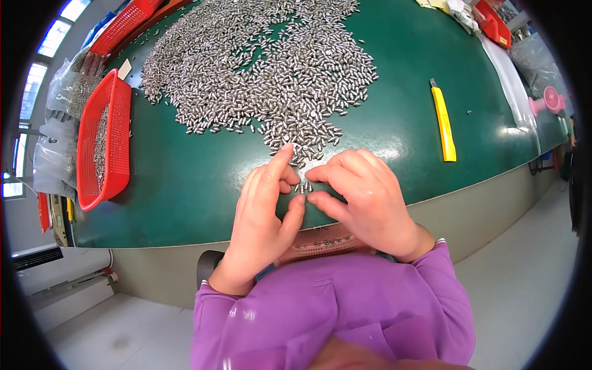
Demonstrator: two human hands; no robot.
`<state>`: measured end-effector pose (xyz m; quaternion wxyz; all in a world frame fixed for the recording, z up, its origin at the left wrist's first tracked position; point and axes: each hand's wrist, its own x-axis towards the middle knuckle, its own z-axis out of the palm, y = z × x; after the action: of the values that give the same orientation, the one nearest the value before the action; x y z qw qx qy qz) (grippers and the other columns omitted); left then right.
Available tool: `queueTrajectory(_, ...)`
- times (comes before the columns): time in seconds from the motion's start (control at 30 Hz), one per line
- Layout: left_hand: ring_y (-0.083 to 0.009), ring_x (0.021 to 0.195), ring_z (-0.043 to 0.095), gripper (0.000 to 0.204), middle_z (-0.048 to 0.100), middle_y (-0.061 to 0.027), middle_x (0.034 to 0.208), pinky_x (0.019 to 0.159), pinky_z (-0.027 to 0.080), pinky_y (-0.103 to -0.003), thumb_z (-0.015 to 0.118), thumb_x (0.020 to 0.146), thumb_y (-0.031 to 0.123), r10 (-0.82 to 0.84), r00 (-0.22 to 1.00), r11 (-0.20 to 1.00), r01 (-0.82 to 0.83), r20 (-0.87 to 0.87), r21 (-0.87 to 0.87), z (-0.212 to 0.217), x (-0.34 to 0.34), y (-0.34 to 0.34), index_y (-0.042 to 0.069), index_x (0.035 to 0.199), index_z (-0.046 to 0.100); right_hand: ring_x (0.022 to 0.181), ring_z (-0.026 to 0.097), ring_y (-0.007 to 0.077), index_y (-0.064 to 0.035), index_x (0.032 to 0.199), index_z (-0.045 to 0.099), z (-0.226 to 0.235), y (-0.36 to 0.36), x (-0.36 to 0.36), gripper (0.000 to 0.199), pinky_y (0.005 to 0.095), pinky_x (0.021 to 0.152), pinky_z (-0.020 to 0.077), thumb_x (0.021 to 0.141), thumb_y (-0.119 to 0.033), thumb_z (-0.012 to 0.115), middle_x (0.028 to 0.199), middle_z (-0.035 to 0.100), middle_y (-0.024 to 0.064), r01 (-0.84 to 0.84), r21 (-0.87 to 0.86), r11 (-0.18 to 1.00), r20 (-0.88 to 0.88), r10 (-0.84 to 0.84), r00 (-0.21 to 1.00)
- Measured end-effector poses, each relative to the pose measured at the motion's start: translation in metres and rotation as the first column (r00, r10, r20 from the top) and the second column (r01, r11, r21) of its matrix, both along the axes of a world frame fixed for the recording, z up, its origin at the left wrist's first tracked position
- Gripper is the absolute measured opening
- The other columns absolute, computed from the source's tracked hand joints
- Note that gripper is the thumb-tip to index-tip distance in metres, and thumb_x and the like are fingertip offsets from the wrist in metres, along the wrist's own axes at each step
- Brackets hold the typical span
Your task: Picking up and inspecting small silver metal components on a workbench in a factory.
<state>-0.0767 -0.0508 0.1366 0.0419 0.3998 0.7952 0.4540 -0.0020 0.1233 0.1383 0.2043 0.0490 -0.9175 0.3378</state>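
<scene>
A short row of small pointed metal pieces [303, 187] lies on the green tabletop near its front edge. On the left of the row is my left hand [259, 200], its index finger stretched toward the pile and its thumb apart. From the other side my right hand [369, 198] meets the row, with a gap between thumb and index finger and the other fingers curled. Whether fingertips touch the pieces is hard to tell. Just beyond my fingers spreads a large heap of the same silvery pieces [265, 80]. Below the table edge, a reddish mesh basket [327, 242] holds several pieces.
A red plastic basket [123, 135] with metal pieces stands at the left, beside clear bags [55, 151]. A yellow utility knife [443, 123] lies at the right. Farther right are a pink spool-like object [549, 100] and a red bin [493, 26].
</scene>
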Motion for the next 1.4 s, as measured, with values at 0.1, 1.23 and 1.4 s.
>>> queueTrajectory(0.1, -0.0221, 0.087, 0.055, 0.073, 0.058, -0.0070, 0.095, 0.080, 0.048, -0.035, 0.063, 0.076, -0.012, 0.005, 1.000, 1.000, -0.005, 0.000, 0.015, 0.0000, -0.0003, 0.0004, 0.002, 0.144, 0.042, 0.083, 0.055, 0.0263, -0.0106, 0.095, 0.064, 0.0009, -0.0013, -0.0016, 0.025, 0.0389, 0.071, 0.0461, 0.074, -0.014, 0.077, 0.090, 0.056, 0.0051, -0.008, -0.003, 1.000, 0.002, 0.008, 1.000)
queueTrajectory(1.23, -0.0207, 0.080, 0.054, 0.071, 0.058, -0.0053, 0.089, 0.075, 0.048, -0.034, 0.070, 0.078, -0.006, 0.095, 0.995, 0.994, -0.095, -0.008, -0.060, 0.0007, 0.0046, -0.0059, 0.002, 0.144, 0.043, 0.083, 0.054, 0.0257, -0.0106, 0.089, 0.062, -0.0002, 0.0015, -0.0053, 0.020, 0.0392, 0.072, 0.0439, 0.075, -0.011, 0.075, 0.088, 0.054, 0.0044, -0.066, -0.035, 0.997, 0.002, 0.066, 0.998)
queueTrajectory(1.4, -0.0211, 0.082, 0.054, 0.071, 0.059, -0.0058, 0.091, 0.077, 0.048, -0.033, 0.070, 0.078, -0.007, 0.060, 0.998, 0.996, -0.059, 0.004, -0.068, 0.0026, 0.0025, -0.0089, 0.002, 0.144, 0.043, 0.085, 0.055, 0.0273, -0.0097, 0.091, 0.062, 0.0012, 0.0043, -0.0029, 0.021, 0.0391, 0.073, 0.0449, 0.075, -0.010, 0.076, 0.091, 0.055, 0.0059, -0.071, -0.076, 0.995, 0.017, 0.073, 0.997)
